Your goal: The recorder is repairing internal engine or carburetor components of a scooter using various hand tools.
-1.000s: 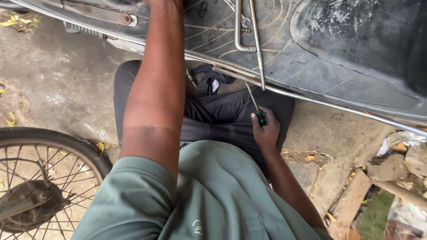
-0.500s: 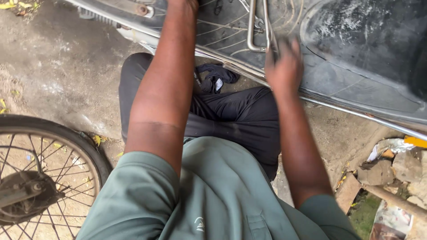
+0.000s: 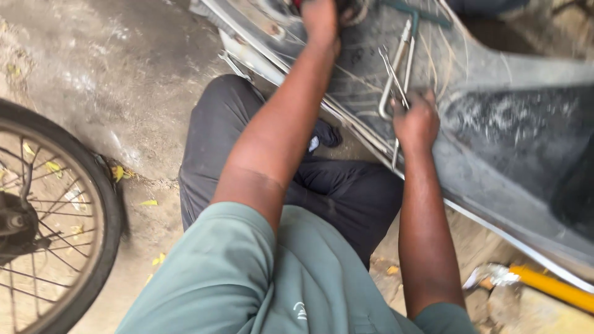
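Observation:
I sit on the ground with a motorbike (image 3: 495, 142) lying on its side in front of me. My left hand (image 3: 320, 21) reaches up onto a part at the top of the bike, and its fingers are cut off by the frame edge. My right hand (image 3: 416, 120) is closed around a thin metal tool (image 3: 391, 74). The tool's shaft runs up along the bike's chrome rail (image 3: 396, 68) and pokes out below my fist. My dark trousers (image 3: 346, 192) are under both arms.
A spoked wheel (image 3: 59, 216) with a black tyre stands at the left. A dark cloth (image 3: 325, 133) lies on my lap. A yellow bar (image 3: 550, 287) and rubble lie at the lower right. Dry leaves (image 3: 120, 173) dot the concrete ground.
My right hand has risen from my lap to the bike's chrome rail, carrying the tool. My left hand stays up on the bike. The view has tilted and moved closer.

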